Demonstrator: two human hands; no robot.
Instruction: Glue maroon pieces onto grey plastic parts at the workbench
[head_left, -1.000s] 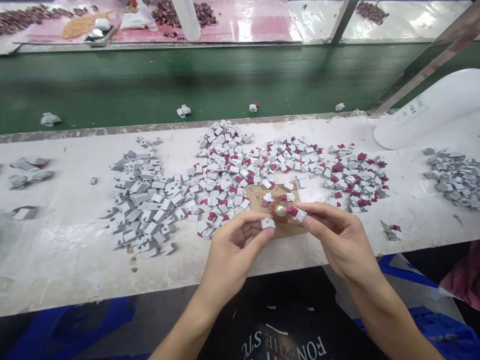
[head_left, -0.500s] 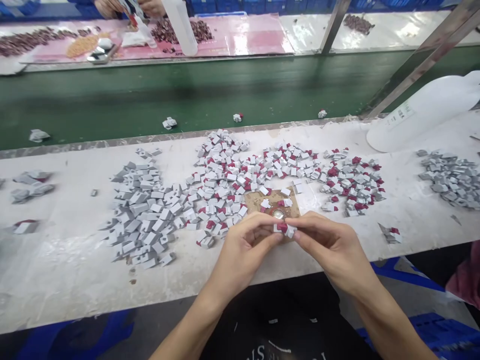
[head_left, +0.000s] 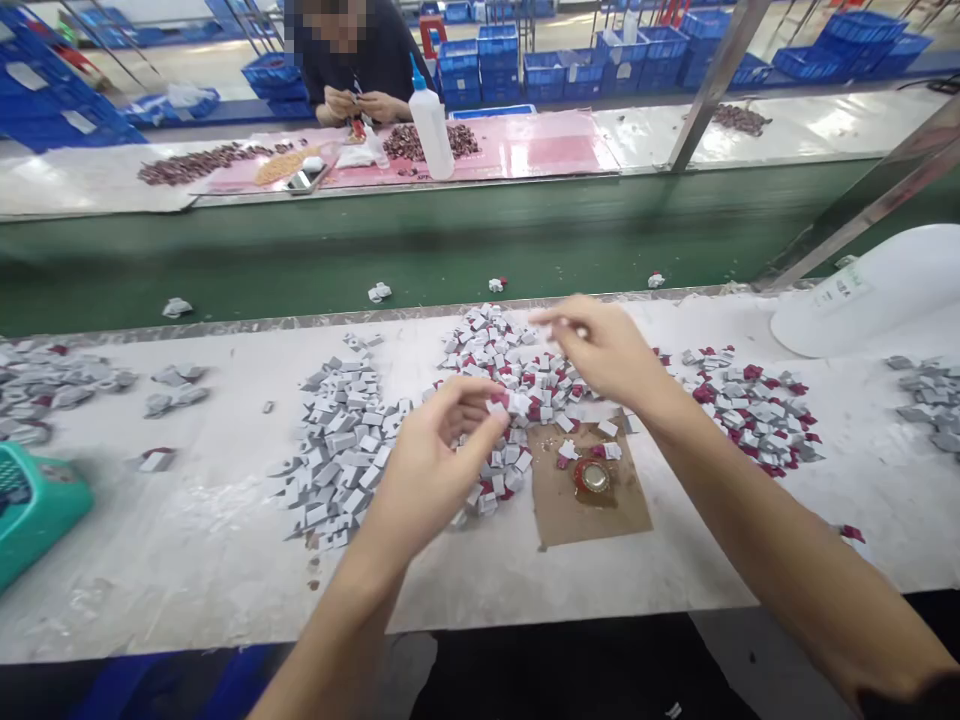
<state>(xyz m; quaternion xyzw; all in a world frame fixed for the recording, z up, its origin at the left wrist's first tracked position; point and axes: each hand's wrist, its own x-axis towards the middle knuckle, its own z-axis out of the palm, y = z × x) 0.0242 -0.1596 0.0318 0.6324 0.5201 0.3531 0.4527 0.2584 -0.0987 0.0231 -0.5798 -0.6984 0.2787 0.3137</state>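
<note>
Between the thumb and fingers of my left hand [head_left: 442, 450] is a small white and dark-red part [head_left: 510, 403]. My right hand [head_left: 600, 345] hangs above the far side of the pile of white and red parts [head_left: 480, 340], its thumb and index finger curled; its fingertips are blurred, so I cannot tell whether something is between them. Below it, a brown square sheet [head_left: 592, 525] carries a round cap [head_left: 592, 477] with liquid around it and two small parts. Grey parts [head_left: 341, 440] are heaped left of the sheet.
More parts [head_left: 757, 410] lie at the right near a large white bottle [head_left: 870, 290]. A green basket [head_left: 45, 500] stands at the left edge. Beyond the green strip [head_left: 300, 260], a person [head_left: 352, 60] works behind a white bottle [head_left: 431, 130].
My hands have separated. My left hand has moved left with the white and red part, my right hand forward over the pile. The view has tilted up and shifted left.
</note>
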